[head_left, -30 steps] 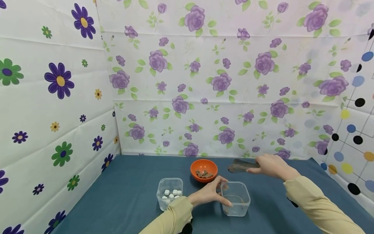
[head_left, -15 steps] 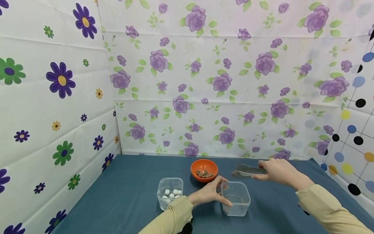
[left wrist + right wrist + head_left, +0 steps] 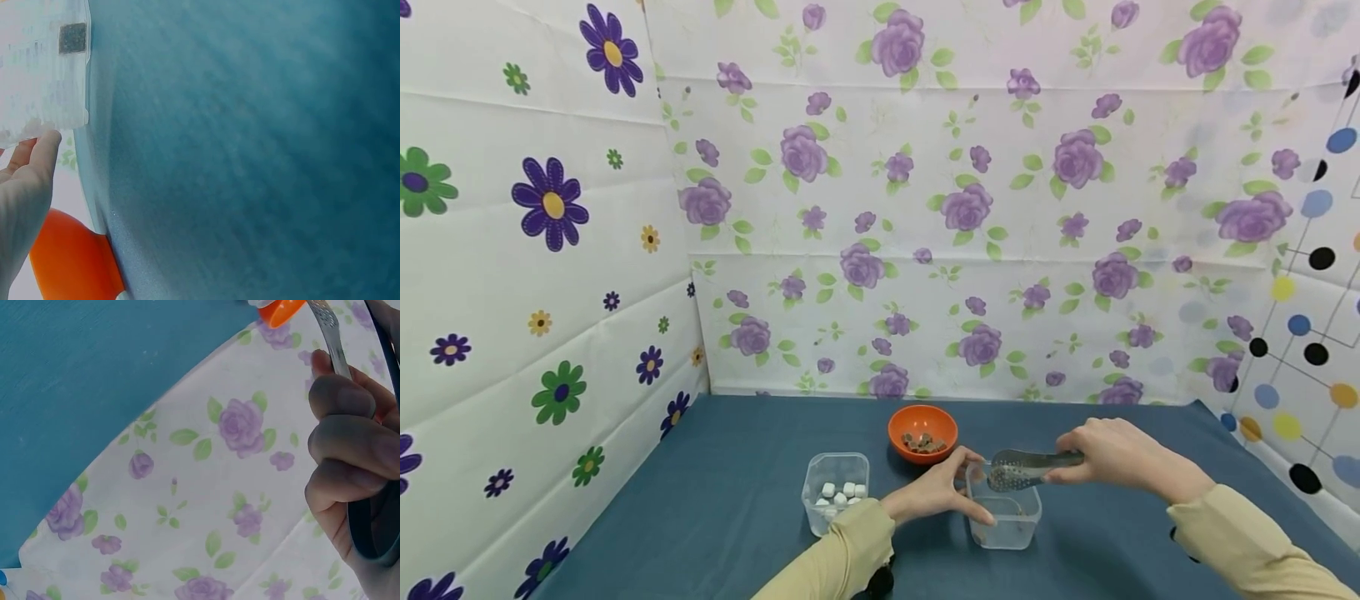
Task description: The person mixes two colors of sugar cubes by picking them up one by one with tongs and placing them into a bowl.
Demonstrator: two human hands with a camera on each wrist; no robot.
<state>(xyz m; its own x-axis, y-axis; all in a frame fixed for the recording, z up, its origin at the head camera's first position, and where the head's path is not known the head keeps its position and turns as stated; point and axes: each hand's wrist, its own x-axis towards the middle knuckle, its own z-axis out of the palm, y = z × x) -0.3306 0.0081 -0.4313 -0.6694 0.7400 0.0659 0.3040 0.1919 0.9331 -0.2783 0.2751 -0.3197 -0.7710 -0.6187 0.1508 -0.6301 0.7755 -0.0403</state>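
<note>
In the head view my left hand point(image 3: 934, 493) grips the left side of a clear plastic container point(image 3: 1017, 533), thumb near, fingers at the far side. A small dark square piece point(image 3: 72, 38) shows through its wall in the left wrist view. My right hand point(image 3: 1123, 457) holds metal tongs point(image 3: 1026, 468) with perforated heads, which are above the container's far part. Curled fingers and the tongs' handle point(image 3: 359, 531) show in the right wrist view. Whether the heads hold anything, I cannot tell. Behind the left hand stands an orange bowl point(image 3: 922, 427) with several brown pieces point(image 3: 923, 444).
Left of the left forearm stands another clear container point(image 3: 837, 467), with several white cubes point(image 3: 841, 493) in it. Blue-green cloth point(image 3: 737, 483) covers the table. Flower-patterned sheets point(image 3: 850, 208) rise along its back and sides.
The tongs have come lower and nearer, from beyond the container to above it. My right hand has shifted right and down. The left hand still holds the container in place.
</note>
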